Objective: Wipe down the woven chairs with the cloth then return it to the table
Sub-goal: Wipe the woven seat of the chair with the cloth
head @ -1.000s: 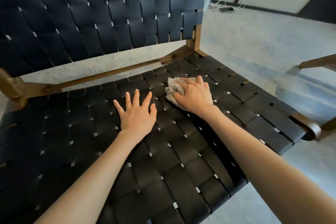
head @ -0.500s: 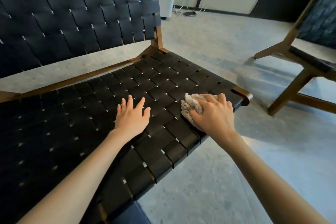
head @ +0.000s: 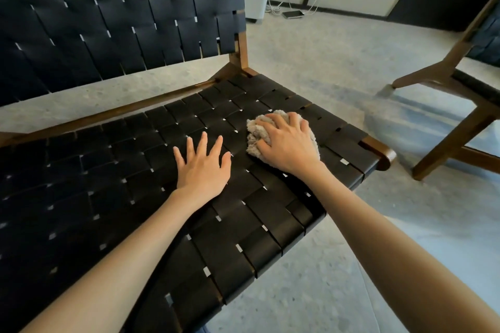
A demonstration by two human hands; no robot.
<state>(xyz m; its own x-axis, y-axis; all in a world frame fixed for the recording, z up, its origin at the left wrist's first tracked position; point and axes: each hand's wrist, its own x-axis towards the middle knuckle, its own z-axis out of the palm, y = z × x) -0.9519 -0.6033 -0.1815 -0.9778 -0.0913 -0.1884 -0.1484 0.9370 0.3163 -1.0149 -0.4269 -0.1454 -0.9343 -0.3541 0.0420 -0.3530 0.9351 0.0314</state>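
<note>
Woven black-strap chair with a brown wooden frame [head: 108, 170] spread most of its long seat off to the left; a second wooden-framed chair [head: 460, 105] stood well apart on the right. The left hand [head: 203, 167] lay flat, splayed, empty. The right hand [head: 286, 143] curled its grip over the bunched beige fluffy cloth [head: 255, 140] near the seat's right edge.

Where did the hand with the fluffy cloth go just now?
The right hand slid the cloth out to the woven seat's right edge, then back in toward the middle, gripping it all the while. The left hand stayed flat on the seat, fingers spread.
</note>
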